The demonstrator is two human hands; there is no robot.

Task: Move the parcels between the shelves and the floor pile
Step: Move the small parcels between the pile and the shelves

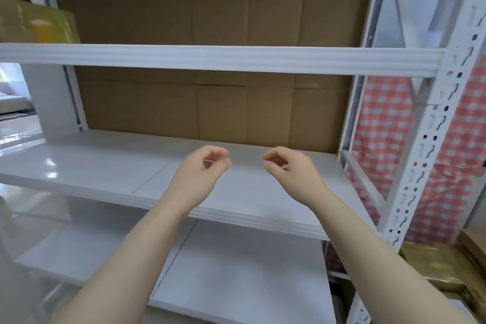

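Note:
Both arms reach forward over a bare white middle shelf (110,166). My left hand (202,171) and my right hand (289,168) hover just above its surface, a short gap apart, fingers curled loosely with nothing in them. One brown parcel (34,23) wrapped in shiny tape sits at the far left of the upper shelf (210,56). Several brown parcels (441,268) lie piled on the floor at the lower right, beyond the shelf post. The lower shelf (236,271) below my arms carries nothing visible.
Flattened brown cardboard (210,16) lines the back of the rack. A white perforated upright post (431,139) stands at the right, with a red-and-white checked cloth (389,126) behind it. Glossy floor (18,137) shows at the left.

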